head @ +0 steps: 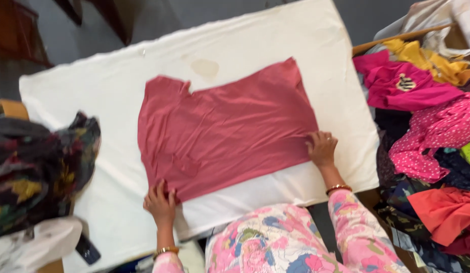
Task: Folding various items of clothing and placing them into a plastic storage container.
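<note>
Both hands are flat on a red shirt (225,131) spread mid-frame on a white padded table (93,86). Left hand (160,203) pins the lower left corner, right hand (322,148) presses the lower right edge, fingers spread, gripping nothing. Piled clothes (422,126) sit at right, dark floral fabric (40,167) at left.

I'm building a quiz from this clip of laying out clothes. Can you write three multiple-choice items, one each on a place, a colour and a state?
1. Where is the pile of bright clothes?
A. right of the table
B. on the red garment
C. in the person's lap

2. What colour is the garment under the hands?
A. blue
B. red
C. yellow

3. How does that garment lie?
A. rolled up
B. hanging
C. spread flat

Answers:
1 A, it is heaped past the white cloth.
2 B, plain red.
3 C, left hand and right hand press its near edge.
</note>
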